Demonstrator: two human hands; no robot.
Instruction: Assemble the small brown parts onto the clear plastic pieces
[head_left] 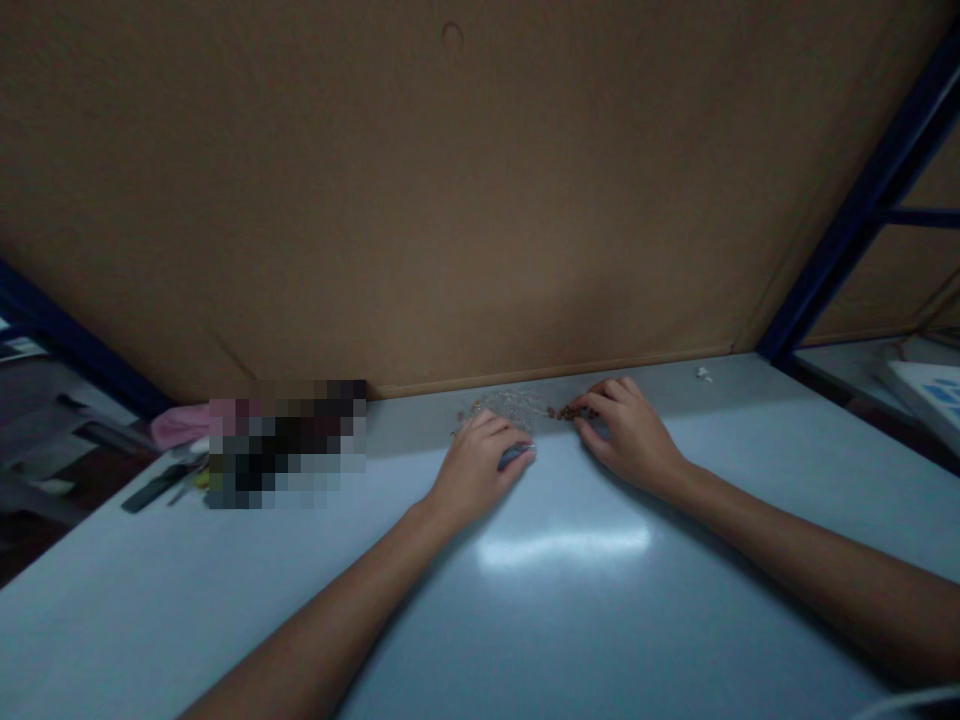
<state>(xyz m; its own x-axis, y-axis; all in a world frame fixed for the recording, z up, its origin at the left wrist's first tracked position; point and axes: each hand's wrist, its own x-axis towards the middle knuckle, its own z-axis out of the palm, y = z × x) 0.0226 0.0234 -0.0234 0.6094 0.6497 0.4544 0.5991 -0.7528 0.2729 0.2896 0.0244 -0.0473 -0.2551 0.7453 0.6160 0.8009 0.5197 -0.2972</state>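
My left hand [484, 462] rests on the table beside a loose heap of small clear pieces [516, 403]. Its thumb and forefinger curve round until their tips nearly meet; whatever lies between the tips is too small to make out. Opposite it, my right hand [621, 428] bends over a little pile of small brown pieces [568, 411]. The right fingers touch or hover at the pile's edge, with thumb and forefinger apart. Part of the brown pile is hidden under that hand. A few brown bits lie near the clear heap.
The pale, glossy table [562, 620] ends at a tall brown board [480, 220] between blue frame posts [825, 230]. At left lie a pink cloth [180, 426], a dark flat object [159, 487] and a blurred-out patch. A white scrap [703, 374] sits at back right.
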